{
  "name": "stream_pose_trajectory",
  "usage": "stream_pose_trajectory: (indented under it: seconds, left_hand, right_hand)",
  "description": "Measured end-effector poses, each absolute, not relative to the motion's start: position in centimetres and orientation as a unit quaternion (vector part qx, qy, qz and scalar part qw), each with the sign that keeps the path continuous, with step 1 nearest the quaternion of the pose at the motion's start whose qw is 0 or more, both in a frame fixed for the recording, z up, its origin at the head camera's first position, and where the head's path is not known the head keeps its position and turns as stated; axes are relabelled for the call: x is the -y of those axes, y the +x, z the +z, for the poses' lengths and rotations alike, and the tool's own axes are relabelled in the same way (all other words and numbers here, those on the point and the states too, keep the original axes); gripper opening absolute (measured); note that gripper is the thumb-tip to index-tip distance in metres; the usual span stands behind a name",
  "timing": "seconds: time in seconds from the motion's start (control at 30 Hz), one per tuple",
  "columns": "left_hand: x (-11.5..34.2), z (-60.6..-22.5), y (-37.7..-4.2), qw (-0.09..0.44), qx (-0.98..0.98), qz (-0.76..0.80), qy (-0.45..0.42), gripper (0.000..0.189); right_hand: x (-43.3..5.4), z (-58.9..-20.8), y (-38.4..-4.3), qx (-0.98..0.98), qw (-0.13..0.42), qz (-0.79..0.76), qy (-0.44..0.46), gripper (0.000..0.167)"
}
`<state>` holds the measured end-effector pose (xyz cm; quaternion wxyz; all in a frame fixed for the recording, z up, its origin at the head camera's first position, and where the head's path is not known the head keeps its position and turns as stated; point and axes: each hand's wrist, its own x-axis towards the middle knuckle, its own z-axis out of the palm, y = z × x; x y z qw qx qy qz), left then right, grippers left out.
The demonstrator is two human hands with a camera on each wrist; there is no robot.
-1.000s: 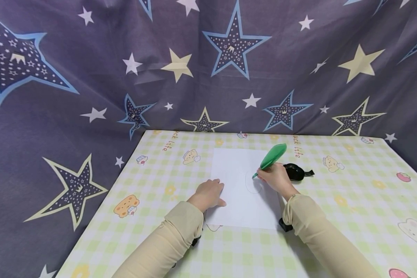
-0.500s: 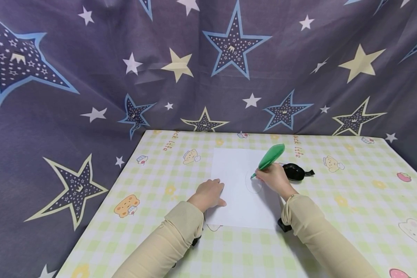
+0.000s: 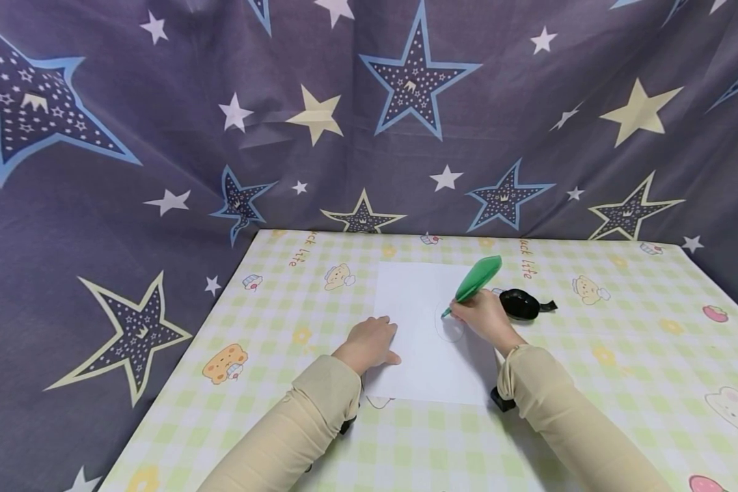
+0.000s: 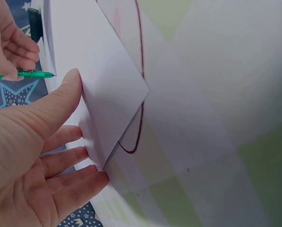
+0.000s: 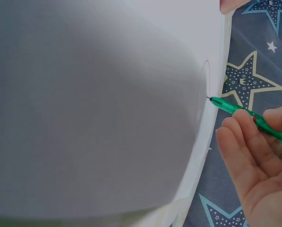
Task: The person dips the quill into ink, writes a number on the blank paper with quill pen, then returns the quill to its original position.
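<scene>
Drawing appears to be the step in hand: the right hand (image 3: 484, 318) pinches a green pen (image 3: 477, 278) with a leaf-like top between its fingers, the tip inside a faint rounded outline (image 3: 449, 341) on the white sheet (image 3: 412, 369), which lies on the checked counter (image 3: 590, 410). The left hand (image 3: 367, 343) rests at the sheet's left edge, fingers loosely spread, seemingly steadying it. The next stroke probably calls for light, even pressure while the paper is held from slipping.
</scene>
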<state>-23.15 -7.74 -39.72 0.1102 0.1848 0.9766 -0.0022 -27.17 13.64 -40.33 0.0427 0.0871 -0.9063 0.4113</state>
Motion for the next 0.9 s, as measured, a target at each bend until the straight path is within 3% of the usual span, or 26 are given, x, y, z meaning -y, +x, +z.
stream_pose_trajectory:
  seconds: [0.9]
  left_hand:
    - [7.73, -39.78, -23.17, 0.112, -0.977, -0.005, 0.183, 0.065]
  right_hand:
    - [-13.09, -40.33, -26.78, 0.903, 0.035, 0.421, 0.083, 0.015]
